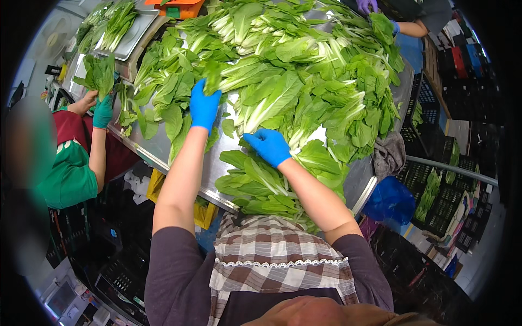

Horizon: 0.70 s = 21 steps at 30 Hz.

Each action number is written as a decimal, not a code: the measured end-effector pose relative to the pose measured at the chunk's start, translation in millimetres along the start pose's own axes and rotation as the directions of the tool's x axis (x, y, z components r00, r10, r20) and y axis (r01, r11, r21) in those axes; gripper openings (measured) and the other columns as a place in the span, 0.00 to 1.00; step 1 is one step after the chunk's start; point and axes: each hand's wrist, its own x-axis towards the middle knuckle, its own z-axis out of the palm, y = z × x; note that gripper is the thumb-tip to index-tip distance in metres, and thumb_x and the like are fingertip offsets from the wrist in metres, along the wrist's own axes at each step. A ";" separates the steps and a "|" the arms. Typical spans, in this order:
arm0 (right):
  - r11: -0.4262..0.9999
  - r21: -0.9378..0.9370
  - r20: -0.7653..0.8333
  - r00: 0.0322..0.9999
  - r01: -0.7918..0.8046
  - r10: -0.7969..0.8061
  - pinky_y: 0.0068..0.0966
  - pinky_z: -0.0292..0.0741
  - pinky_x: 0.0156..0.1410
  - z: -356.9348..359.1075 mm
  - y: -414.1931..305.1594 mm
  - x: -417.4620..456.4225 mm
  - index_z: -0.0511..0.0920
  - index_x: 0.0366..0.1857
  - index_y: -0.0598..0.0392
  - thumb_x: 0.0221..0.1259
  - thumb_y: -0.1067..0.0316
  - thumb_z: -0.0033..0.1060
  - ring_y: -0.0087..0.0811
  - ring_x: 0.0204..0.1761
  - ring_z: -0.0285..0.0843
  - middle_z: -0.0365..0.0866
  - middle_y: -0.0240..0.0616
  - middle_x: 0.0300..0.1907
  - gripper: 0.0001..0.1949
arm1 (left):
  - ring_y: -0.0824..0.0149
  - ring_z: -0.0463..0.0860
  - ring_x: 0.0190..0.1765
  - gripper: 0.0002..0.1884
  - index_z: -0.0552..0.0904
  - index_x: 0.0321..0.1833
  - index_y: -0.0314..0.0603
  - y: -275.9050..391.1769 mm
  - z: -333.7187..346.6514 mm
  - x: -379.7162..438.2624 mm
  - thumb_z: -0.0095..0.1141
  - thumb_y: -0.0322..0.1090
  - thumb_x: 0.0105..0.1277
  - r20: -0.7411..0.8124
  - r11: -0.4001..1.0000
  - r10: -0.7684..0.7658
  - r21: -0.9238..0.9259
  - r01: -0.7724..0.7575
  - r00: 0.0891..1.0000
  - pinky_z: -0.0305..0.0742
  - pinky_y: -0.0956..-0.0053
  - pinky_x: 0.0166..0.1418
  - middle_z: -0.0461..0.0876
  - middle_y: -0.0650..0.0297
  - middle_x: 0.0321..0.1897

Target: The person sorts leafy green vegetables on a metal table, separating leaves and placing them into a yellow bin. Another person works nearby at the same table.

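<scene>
My left hand (205,106), in a blue glove, is shut on a leafy green piece (212,77), which is blurred. To its right, my right hand (269,147), also gloved in blue, hovers over the greens with its fingers curled. Whether anything is in its grasp is hidden. Just above that hand lies a big leafy green with pale stems (267,102). Closer to my body, beneath the right wrist, is a bunch of greens (257,179). Many more leafy greens (301,53) cover the metal table (222,163).
At left, a co-worker's gloved hand (102,112) holds a bunch of greens (98,75). Another person's purple-gloved hand (367,5) is at the top right. A tray with greens (142,30) stands top left. A grey cloth (389,155) hangs over the right edge beside black crates (420,98).
</scene>
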 end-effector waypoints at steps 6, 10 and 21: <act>0.889 0.364 0.081 0.960 -0.277 0.266 0.27 0.71 0.23 6.3 -0.5 23.0 0.80 0.22 0.59 0.59 0.39 0.61 0.29 0.18 0.78 0.81 0.40 0.19 0.28 | 0.48 0.77 0.59 0.34 0.68 0.69 0.55 22.3 23.3 36.0 0.62 0.36 0.56 0.329 0.919 0.113 0.325 -0.225 0.938 0.73 0.60 0.61 0.71 0.51 0.64; 0.823 0.495 0.066 0.957 -0.279 0.284 0.22 0.69 0.23 10.0 11.7 21.1 0.79 0.25 0.58 0.59 0.44 0.64 0.26 0.18 0.76 0.81 0.38 0.22 0.23 | 0.48 0.79 0.54 0.26 0.75 0.61 0.53 43.2 33.5 30.4 0.61 0.40 0.57 0.473 0.757 -0.004 0.577 -0.307 0.881 0.75 0.55 0.56 0.74 0.52 0.58; 0.750 0.660 0.042 0.999 -0.044 0.022 0.21 0.76 0.34 -29.8 47.5 -47.2 0.82 0.40 0.62 0.60 0.59 0.67 0.25 0.28 0.81 0.85 0.41 0.33 0.15 | 0.61 0.84 0.32 0.17 0.83 0.42 0.35 49.5 -2.0 17.0 0.63 0.39 0.54 0.586 0.962 -0.090 -0.157 0.222 0.805 0.78 0.69 0.37 0.85 0.56 0.32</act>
